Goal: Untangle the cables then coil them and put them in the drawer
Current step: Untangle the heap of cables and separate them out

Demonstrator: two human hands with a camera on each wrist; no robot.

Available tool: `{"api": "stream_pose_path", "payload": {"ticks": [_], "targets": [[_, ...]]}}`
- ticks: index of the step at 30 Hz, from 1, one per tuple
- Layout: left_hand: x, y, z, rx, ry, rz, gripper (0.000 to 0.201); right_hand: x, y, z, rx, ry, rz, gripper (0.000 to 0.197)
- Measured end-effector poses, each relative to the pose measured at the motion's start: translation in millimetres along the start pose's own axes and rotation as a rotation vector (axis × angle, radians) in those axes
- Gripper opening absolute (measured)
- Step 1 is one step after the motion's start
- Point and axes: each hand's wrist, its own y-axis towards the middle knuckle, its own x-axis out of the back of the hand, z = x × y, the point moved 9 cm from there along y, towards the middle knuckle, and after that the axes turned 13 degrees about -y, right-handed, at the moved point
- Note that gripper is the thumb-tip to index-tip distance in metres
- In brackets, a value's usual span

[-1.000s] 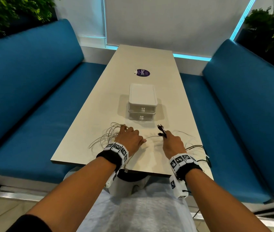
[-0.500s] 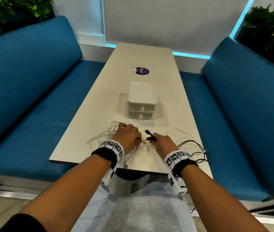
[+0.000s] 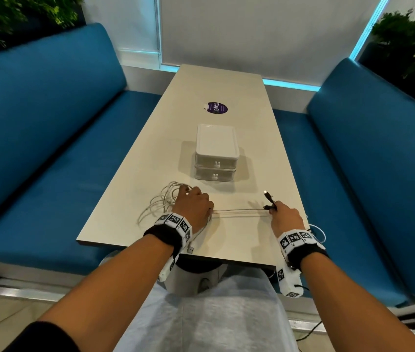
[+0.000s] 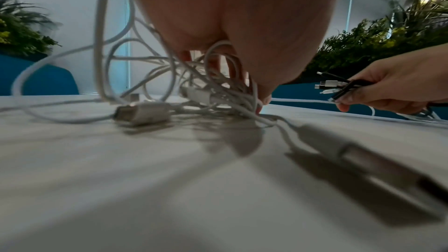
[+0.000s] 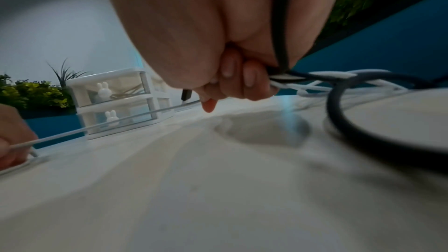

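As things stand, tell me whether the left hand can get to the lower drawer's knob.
Probably yes: bare table lies between the left hand and the lower drawer's knob, but it presses the white cable tangle, so it must let go first.

A booth in what looks like a café or office lounge: a long pale table [image 3: 221, 97] runs between two blue upholstered benches [image 3: 49, 123] toward a window blind [image 3: 252, 29]. Leafy plants [image 3: 11, 16] top the bench backs, and a round purple sticker [image 3: 217, 108] marks the tabletop.
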Motion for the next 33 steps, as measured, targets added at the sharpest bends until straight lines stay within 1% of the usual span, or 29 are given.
{"api": "stream_pose_path", "payload": {"ticks": [3,7,9,12,14,16,18,20,23,25,28,30,33], "targets": [[-2.9,1.1,-5.0,0.011,0.02,0.009,0.028,3.6,-4.3,14.3,0.013,0.005,-0.036,0.029],[-3.0,0.5,-6.4,0.021,0.021,-0.002,0.028,10.1,-17.4,45.7,0.097,0.041,-0.079,0.032],[-3.2,0.5,-9.0,0.014,0.03,0.004,0.028,7.9,-24.4,63.0,0.171,0.111,-0.065,0.032],[-2.4,2.0,-13.1,0.002,0.041,0.022,0.026,9.0,-33.3,86.3,0.323,0.251,-0.05,0.03],[-0.1,3.2,-17.3,-0.002,0.046,0.036,0.025,8.0,-38.8,101.6,0.415,0.265,-0.038,0.029],[2.2,4.1,-20.6,-0.002,0.027,0.041,0.025,-1.4,-41.2,113.5,0.458,0.229,0.034,0.027],[4.1,5.0,-19.5,0.008,-0.031,0.022,0.023,-9.4,-40.1,118.3,0.45,0.184,0.091,0.024],[5.7,5.2,-16.2,0.006,-0.069,-0.019,0.019,-11.1,-36.2,118.0,0.421,0.177,0.114,0.022],[6.5,1.3,-8.1,0.005,-0.036,-0.008,0.02,-12.0,-29.9,110.3,0.398,0.071,0.135,0.018],[7.2,-1.3,3.8,0.024,-0.003,0.015,0.021,-8.9,-19.8,89.6,0.327,0.028,0.115,0.017],[4.7,-4.5,16.2,0.02,-0.093,0.028,0.02,-7.4,-8.0,60.5,0.244,-0.022,0.099,0.023],[2.2,-4.6,13.5,0.018,-0.12,0.024,0.022,-5.9,-6.7,56.9,0.228,-0.063,0.086,0.023],[2.6,-2.5,5.5,0.031,-0.073,0.001,0.026,-0.8,-10.3,62.5,0.192,-0.039,0.04,0.024]]}}
